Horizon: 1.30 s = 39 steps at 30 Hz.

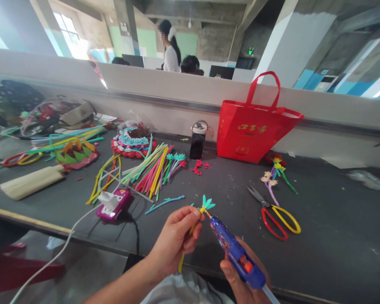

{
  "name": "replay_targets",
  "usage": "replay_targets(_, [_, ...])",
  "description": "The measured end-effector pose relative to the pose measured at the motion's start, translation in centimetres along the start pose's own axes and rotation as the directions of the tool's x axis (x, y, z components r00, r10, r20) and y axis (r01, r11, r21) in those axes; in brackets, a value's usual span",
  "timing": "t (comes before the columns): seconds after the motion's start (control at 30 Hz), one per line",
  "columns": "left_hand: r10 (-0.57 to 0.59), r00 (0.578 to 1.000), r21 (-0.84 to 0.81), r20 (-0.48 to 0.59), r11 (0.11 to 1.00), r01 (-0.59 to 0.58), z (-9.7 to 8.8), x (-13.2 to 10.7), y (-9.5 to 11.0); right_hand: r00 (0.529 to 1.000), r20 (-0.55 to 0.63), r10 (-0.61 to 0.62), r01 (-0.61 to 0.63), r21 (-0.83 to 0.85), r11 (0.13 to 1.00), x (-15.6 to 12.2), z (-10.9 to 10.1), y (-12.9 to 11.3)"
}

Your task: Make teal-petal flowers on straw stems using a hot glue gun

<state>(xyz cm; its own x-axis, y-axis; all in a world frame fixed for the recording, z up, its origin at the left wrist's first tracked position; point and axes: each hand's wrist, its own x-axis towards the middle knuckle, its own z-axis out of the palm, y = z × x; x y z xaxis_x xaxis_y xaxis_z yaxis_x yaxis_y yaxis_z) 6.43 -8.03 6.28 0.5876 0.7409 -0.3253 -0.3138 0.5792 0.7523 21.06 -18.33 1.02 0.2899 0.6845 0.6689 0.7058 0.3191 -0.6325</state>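
My left hand (180,232) pinches a pipe-cleaner flower (208,202) with teal petals and a yellow stem that hangs below my fingers. In my right hand (237,274) is a blue hot glue gun (232,249) with a red switch and a glue stick at its rear. The nozzle points at the base of the petals, touching or very near it. Beyond my left hand lies a blue pipe-cleaner twig (164,204). Scissors (275,213) with one red and one yellow handle lie open to the right.
A purple power strip (115,204) with a white plug sits at left, its cables crossing the table edge. Behind it are bundled pipe cleaners (152,173). Farther back stand a black device (198,141) and a red bag (256,126). Finished pipe-cleaner flowers (269,179) lie at right.
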Motion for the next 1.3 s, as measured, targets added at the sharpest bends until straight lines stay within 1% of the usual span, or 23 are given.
replay_targets(0.13, [0.007, 1.0, -0.007, 0.007, 1.0, -0.007, -0.2, 0.0, -0.2, 0.998, 0.048, 0.04, -0.039, -0.019, 0.999, 0.2, -0.1, -0.1])
replay_targets(0.2, [0.006, 1.0, -0.008, 0.012, 1.0, -0.005, -0.2, 0.1, -0.2, 0.998, 0.059, 0.014, -0.014, -0.013, 1.0, 0.4, -0.2, 0.0])
replay_targets(0.3, [-0.003, 1.0, -0.017, 0.018, 1.0, 0.003, -0.3, 0.1, -0.1, 0.995, 0.081, -0.056, 0.056, -0.006, 0.998, 0.5, -0.3, 0.4])
replay_targets(0.33, [-0.004, 1.0, -0.023, 0.021, 1.0, 0.004, -0.3, 0.1, 0.0, 0.995, 0.081, -0.057, 0.058, -0.012, 0.998, 0.4, -0.3, 0.4])
replay_targets(0.5, [-0.016, 0.999, -0.044, 0.039, 0.999, 0.018, -0.3, 0.1, 0.0, 0.999, -0.002, 0.05, -0.05, -0.048, 0.998, -0.1, -0.2, -0.3])
replay_targets(0.6, [-0.022, 0.998, -0.054, 0.052, 0.998, 0.024, -0.3, 0.1, 0.0, 0.999, 0.008, 0.044, -0.044, -0.037, 0.998, -0.4, -0.1, -0.5])
replay_targets(0.67, [-0.023, 0.998, -0.06, 0.063, 0.998, 0.026, -0.3, 0.2, 0.0, 1.0, 0.003, 0.022, -0.022, -0.047, 0.999, -0.5, -0.1, 0.0])
replay_targets(0.83, [-0.031, 0.997, -0.08, 0.075, 0.996, 0.037, -0.4, 0.2, 0.0, 0.996, -0.081, -0.046, 0.035, -0.13, 0.991, -1.1, 0.0, 1.4])
replay_targets(0.9, [-0.039, 0.996, -0.082, 0.076, 0.996, 0.045, -0.4, 0.1, 0.0, 0.996, -0.087, -0.025, 0.014, -0.124, 0.992, -1.3, 0.1, 1.3])
replay_targets(1.0, [-0.047, 0.996, -0.085, 0.081, 0.995, 0.054, -0.5, 0.1, 0.0, 0.997, -0.061, 0.039, -0.044, -0.087, 0.995, -1.6, 0.2, 0.9])
replay_targets(1.07, [-0.046, 0.995, -0.086, 0.086, 0.995, 0.054, -0.5, 0.1, 0.0, 0.997, -0.065, 0.049, -0.055, -0.094, 0.994, -1.8, 0.2, 1.0])
replay_targets(1.13, [-0.046, 0.995, -0.085, 0.09, 0.995, 0.054, -0.6, 0.2, 0.0, 0.996, -0.085, -0.001, -0.01, -0.124, 0.992, -2.0, 0.2, 1.6])
replay_targets(1.23, [-0.052, 0.994, -0.082, 0.095, 0.995, 0.06, -0.6, 0.2, 0.0, 0.992, -0.084, -0.095, 0.082, -0.144, 0.986, -2.5, 0.2, 2.8])
replay_targets(1.3, [-0.06, 0.993, -0.087, 0.101, 0.994, 0.068, -0.6, 0.2, 0.0, 0.989, -0.09, -0.115, 0.1, -0.158, 0.982, -2.8, 0.3, 3.2])
